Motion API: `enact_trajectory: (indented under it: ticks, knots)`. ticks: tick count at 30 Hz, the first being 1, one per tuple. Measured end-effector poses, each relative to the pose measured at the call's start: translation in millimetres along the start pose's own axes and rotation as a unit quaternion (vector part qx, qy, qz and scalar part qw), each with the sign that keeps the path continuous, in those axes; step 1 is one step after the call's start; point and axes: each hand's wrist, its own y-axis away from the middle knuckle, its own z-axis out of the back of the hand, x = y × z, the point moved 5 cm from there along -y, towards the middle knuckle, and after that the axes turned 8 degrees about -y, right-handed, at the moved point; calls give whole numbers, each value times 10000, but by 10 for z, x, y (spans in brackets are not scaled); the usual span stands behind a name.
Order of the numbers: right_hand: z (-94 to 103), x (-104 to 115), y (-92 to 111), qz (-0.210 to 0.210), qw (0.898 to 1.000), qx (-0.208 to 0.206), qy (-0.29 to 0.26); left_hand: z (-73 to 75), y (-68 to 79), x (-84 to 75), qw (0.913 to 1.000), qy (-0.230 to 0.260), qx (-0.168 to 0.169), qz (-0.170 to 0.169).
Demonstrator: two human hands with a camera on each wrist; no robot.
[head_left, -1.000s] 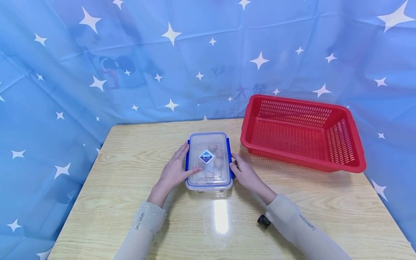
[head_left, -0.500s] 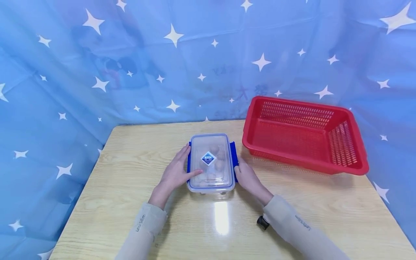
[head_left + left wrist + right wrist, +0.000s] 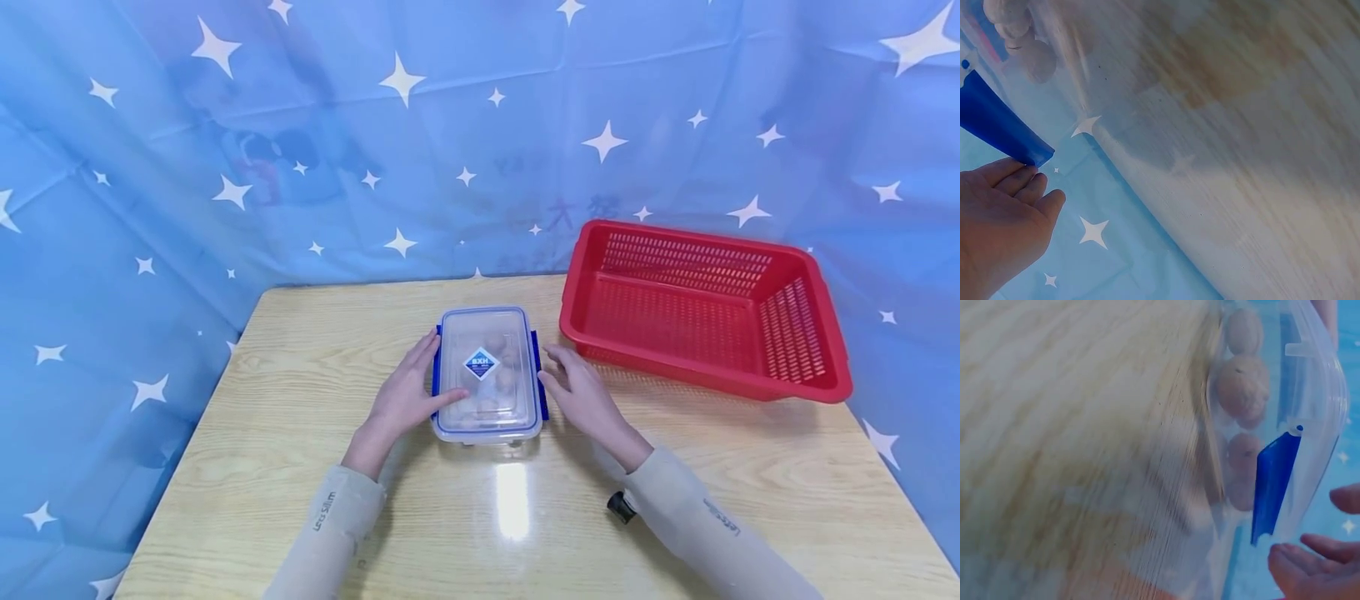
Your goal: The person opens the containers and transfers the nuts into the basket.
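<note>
A clear plastic food container (image 3: 491,408) with a blue-edged lid lies on the table. Several round, brownish, walnut-like things (image 3: 1242,387) show through its wall. My left hand (image 3: 405,396) rests along the left side, its thumb extended over the lid; in the left wrist view its fingertips touch the left blue latch (image 3: 1000,122). My right hand (image 3: 588,400) is beside the right blue latch (image 3: 1275,484), fingers loosely extended, thumb close to the latch. Nothing is held in it. That latch slants outward from the container wall.
A red perforated plastic basket (image 3: 675,333) stands at the back right of the wooden table (image 3: 315,358). Behind the table hangs a blue curtain (image 3: 420,150) with white stars. A small black camera-like piece (image 3: 621,507) sits at the right sleeve.
The right latch swung outward under my right hand, then moved back somewhat toward the container. My right hand then drew off it to the right. The left hand has kept its place.
</note>
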Motion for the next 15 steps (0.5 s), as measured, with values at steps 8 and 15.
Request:
enact_trajectory:
  ticks: [8, 15]
  knots:
    - [-10, 12, 68, 23, 9995, 172, -279, 1, -12, 6, 10000, -7, -57, -28]
    - [-41, 25, 124, 17, 9986, 267, -466, -8, -20, 8, 9999, -46, -64, -75]
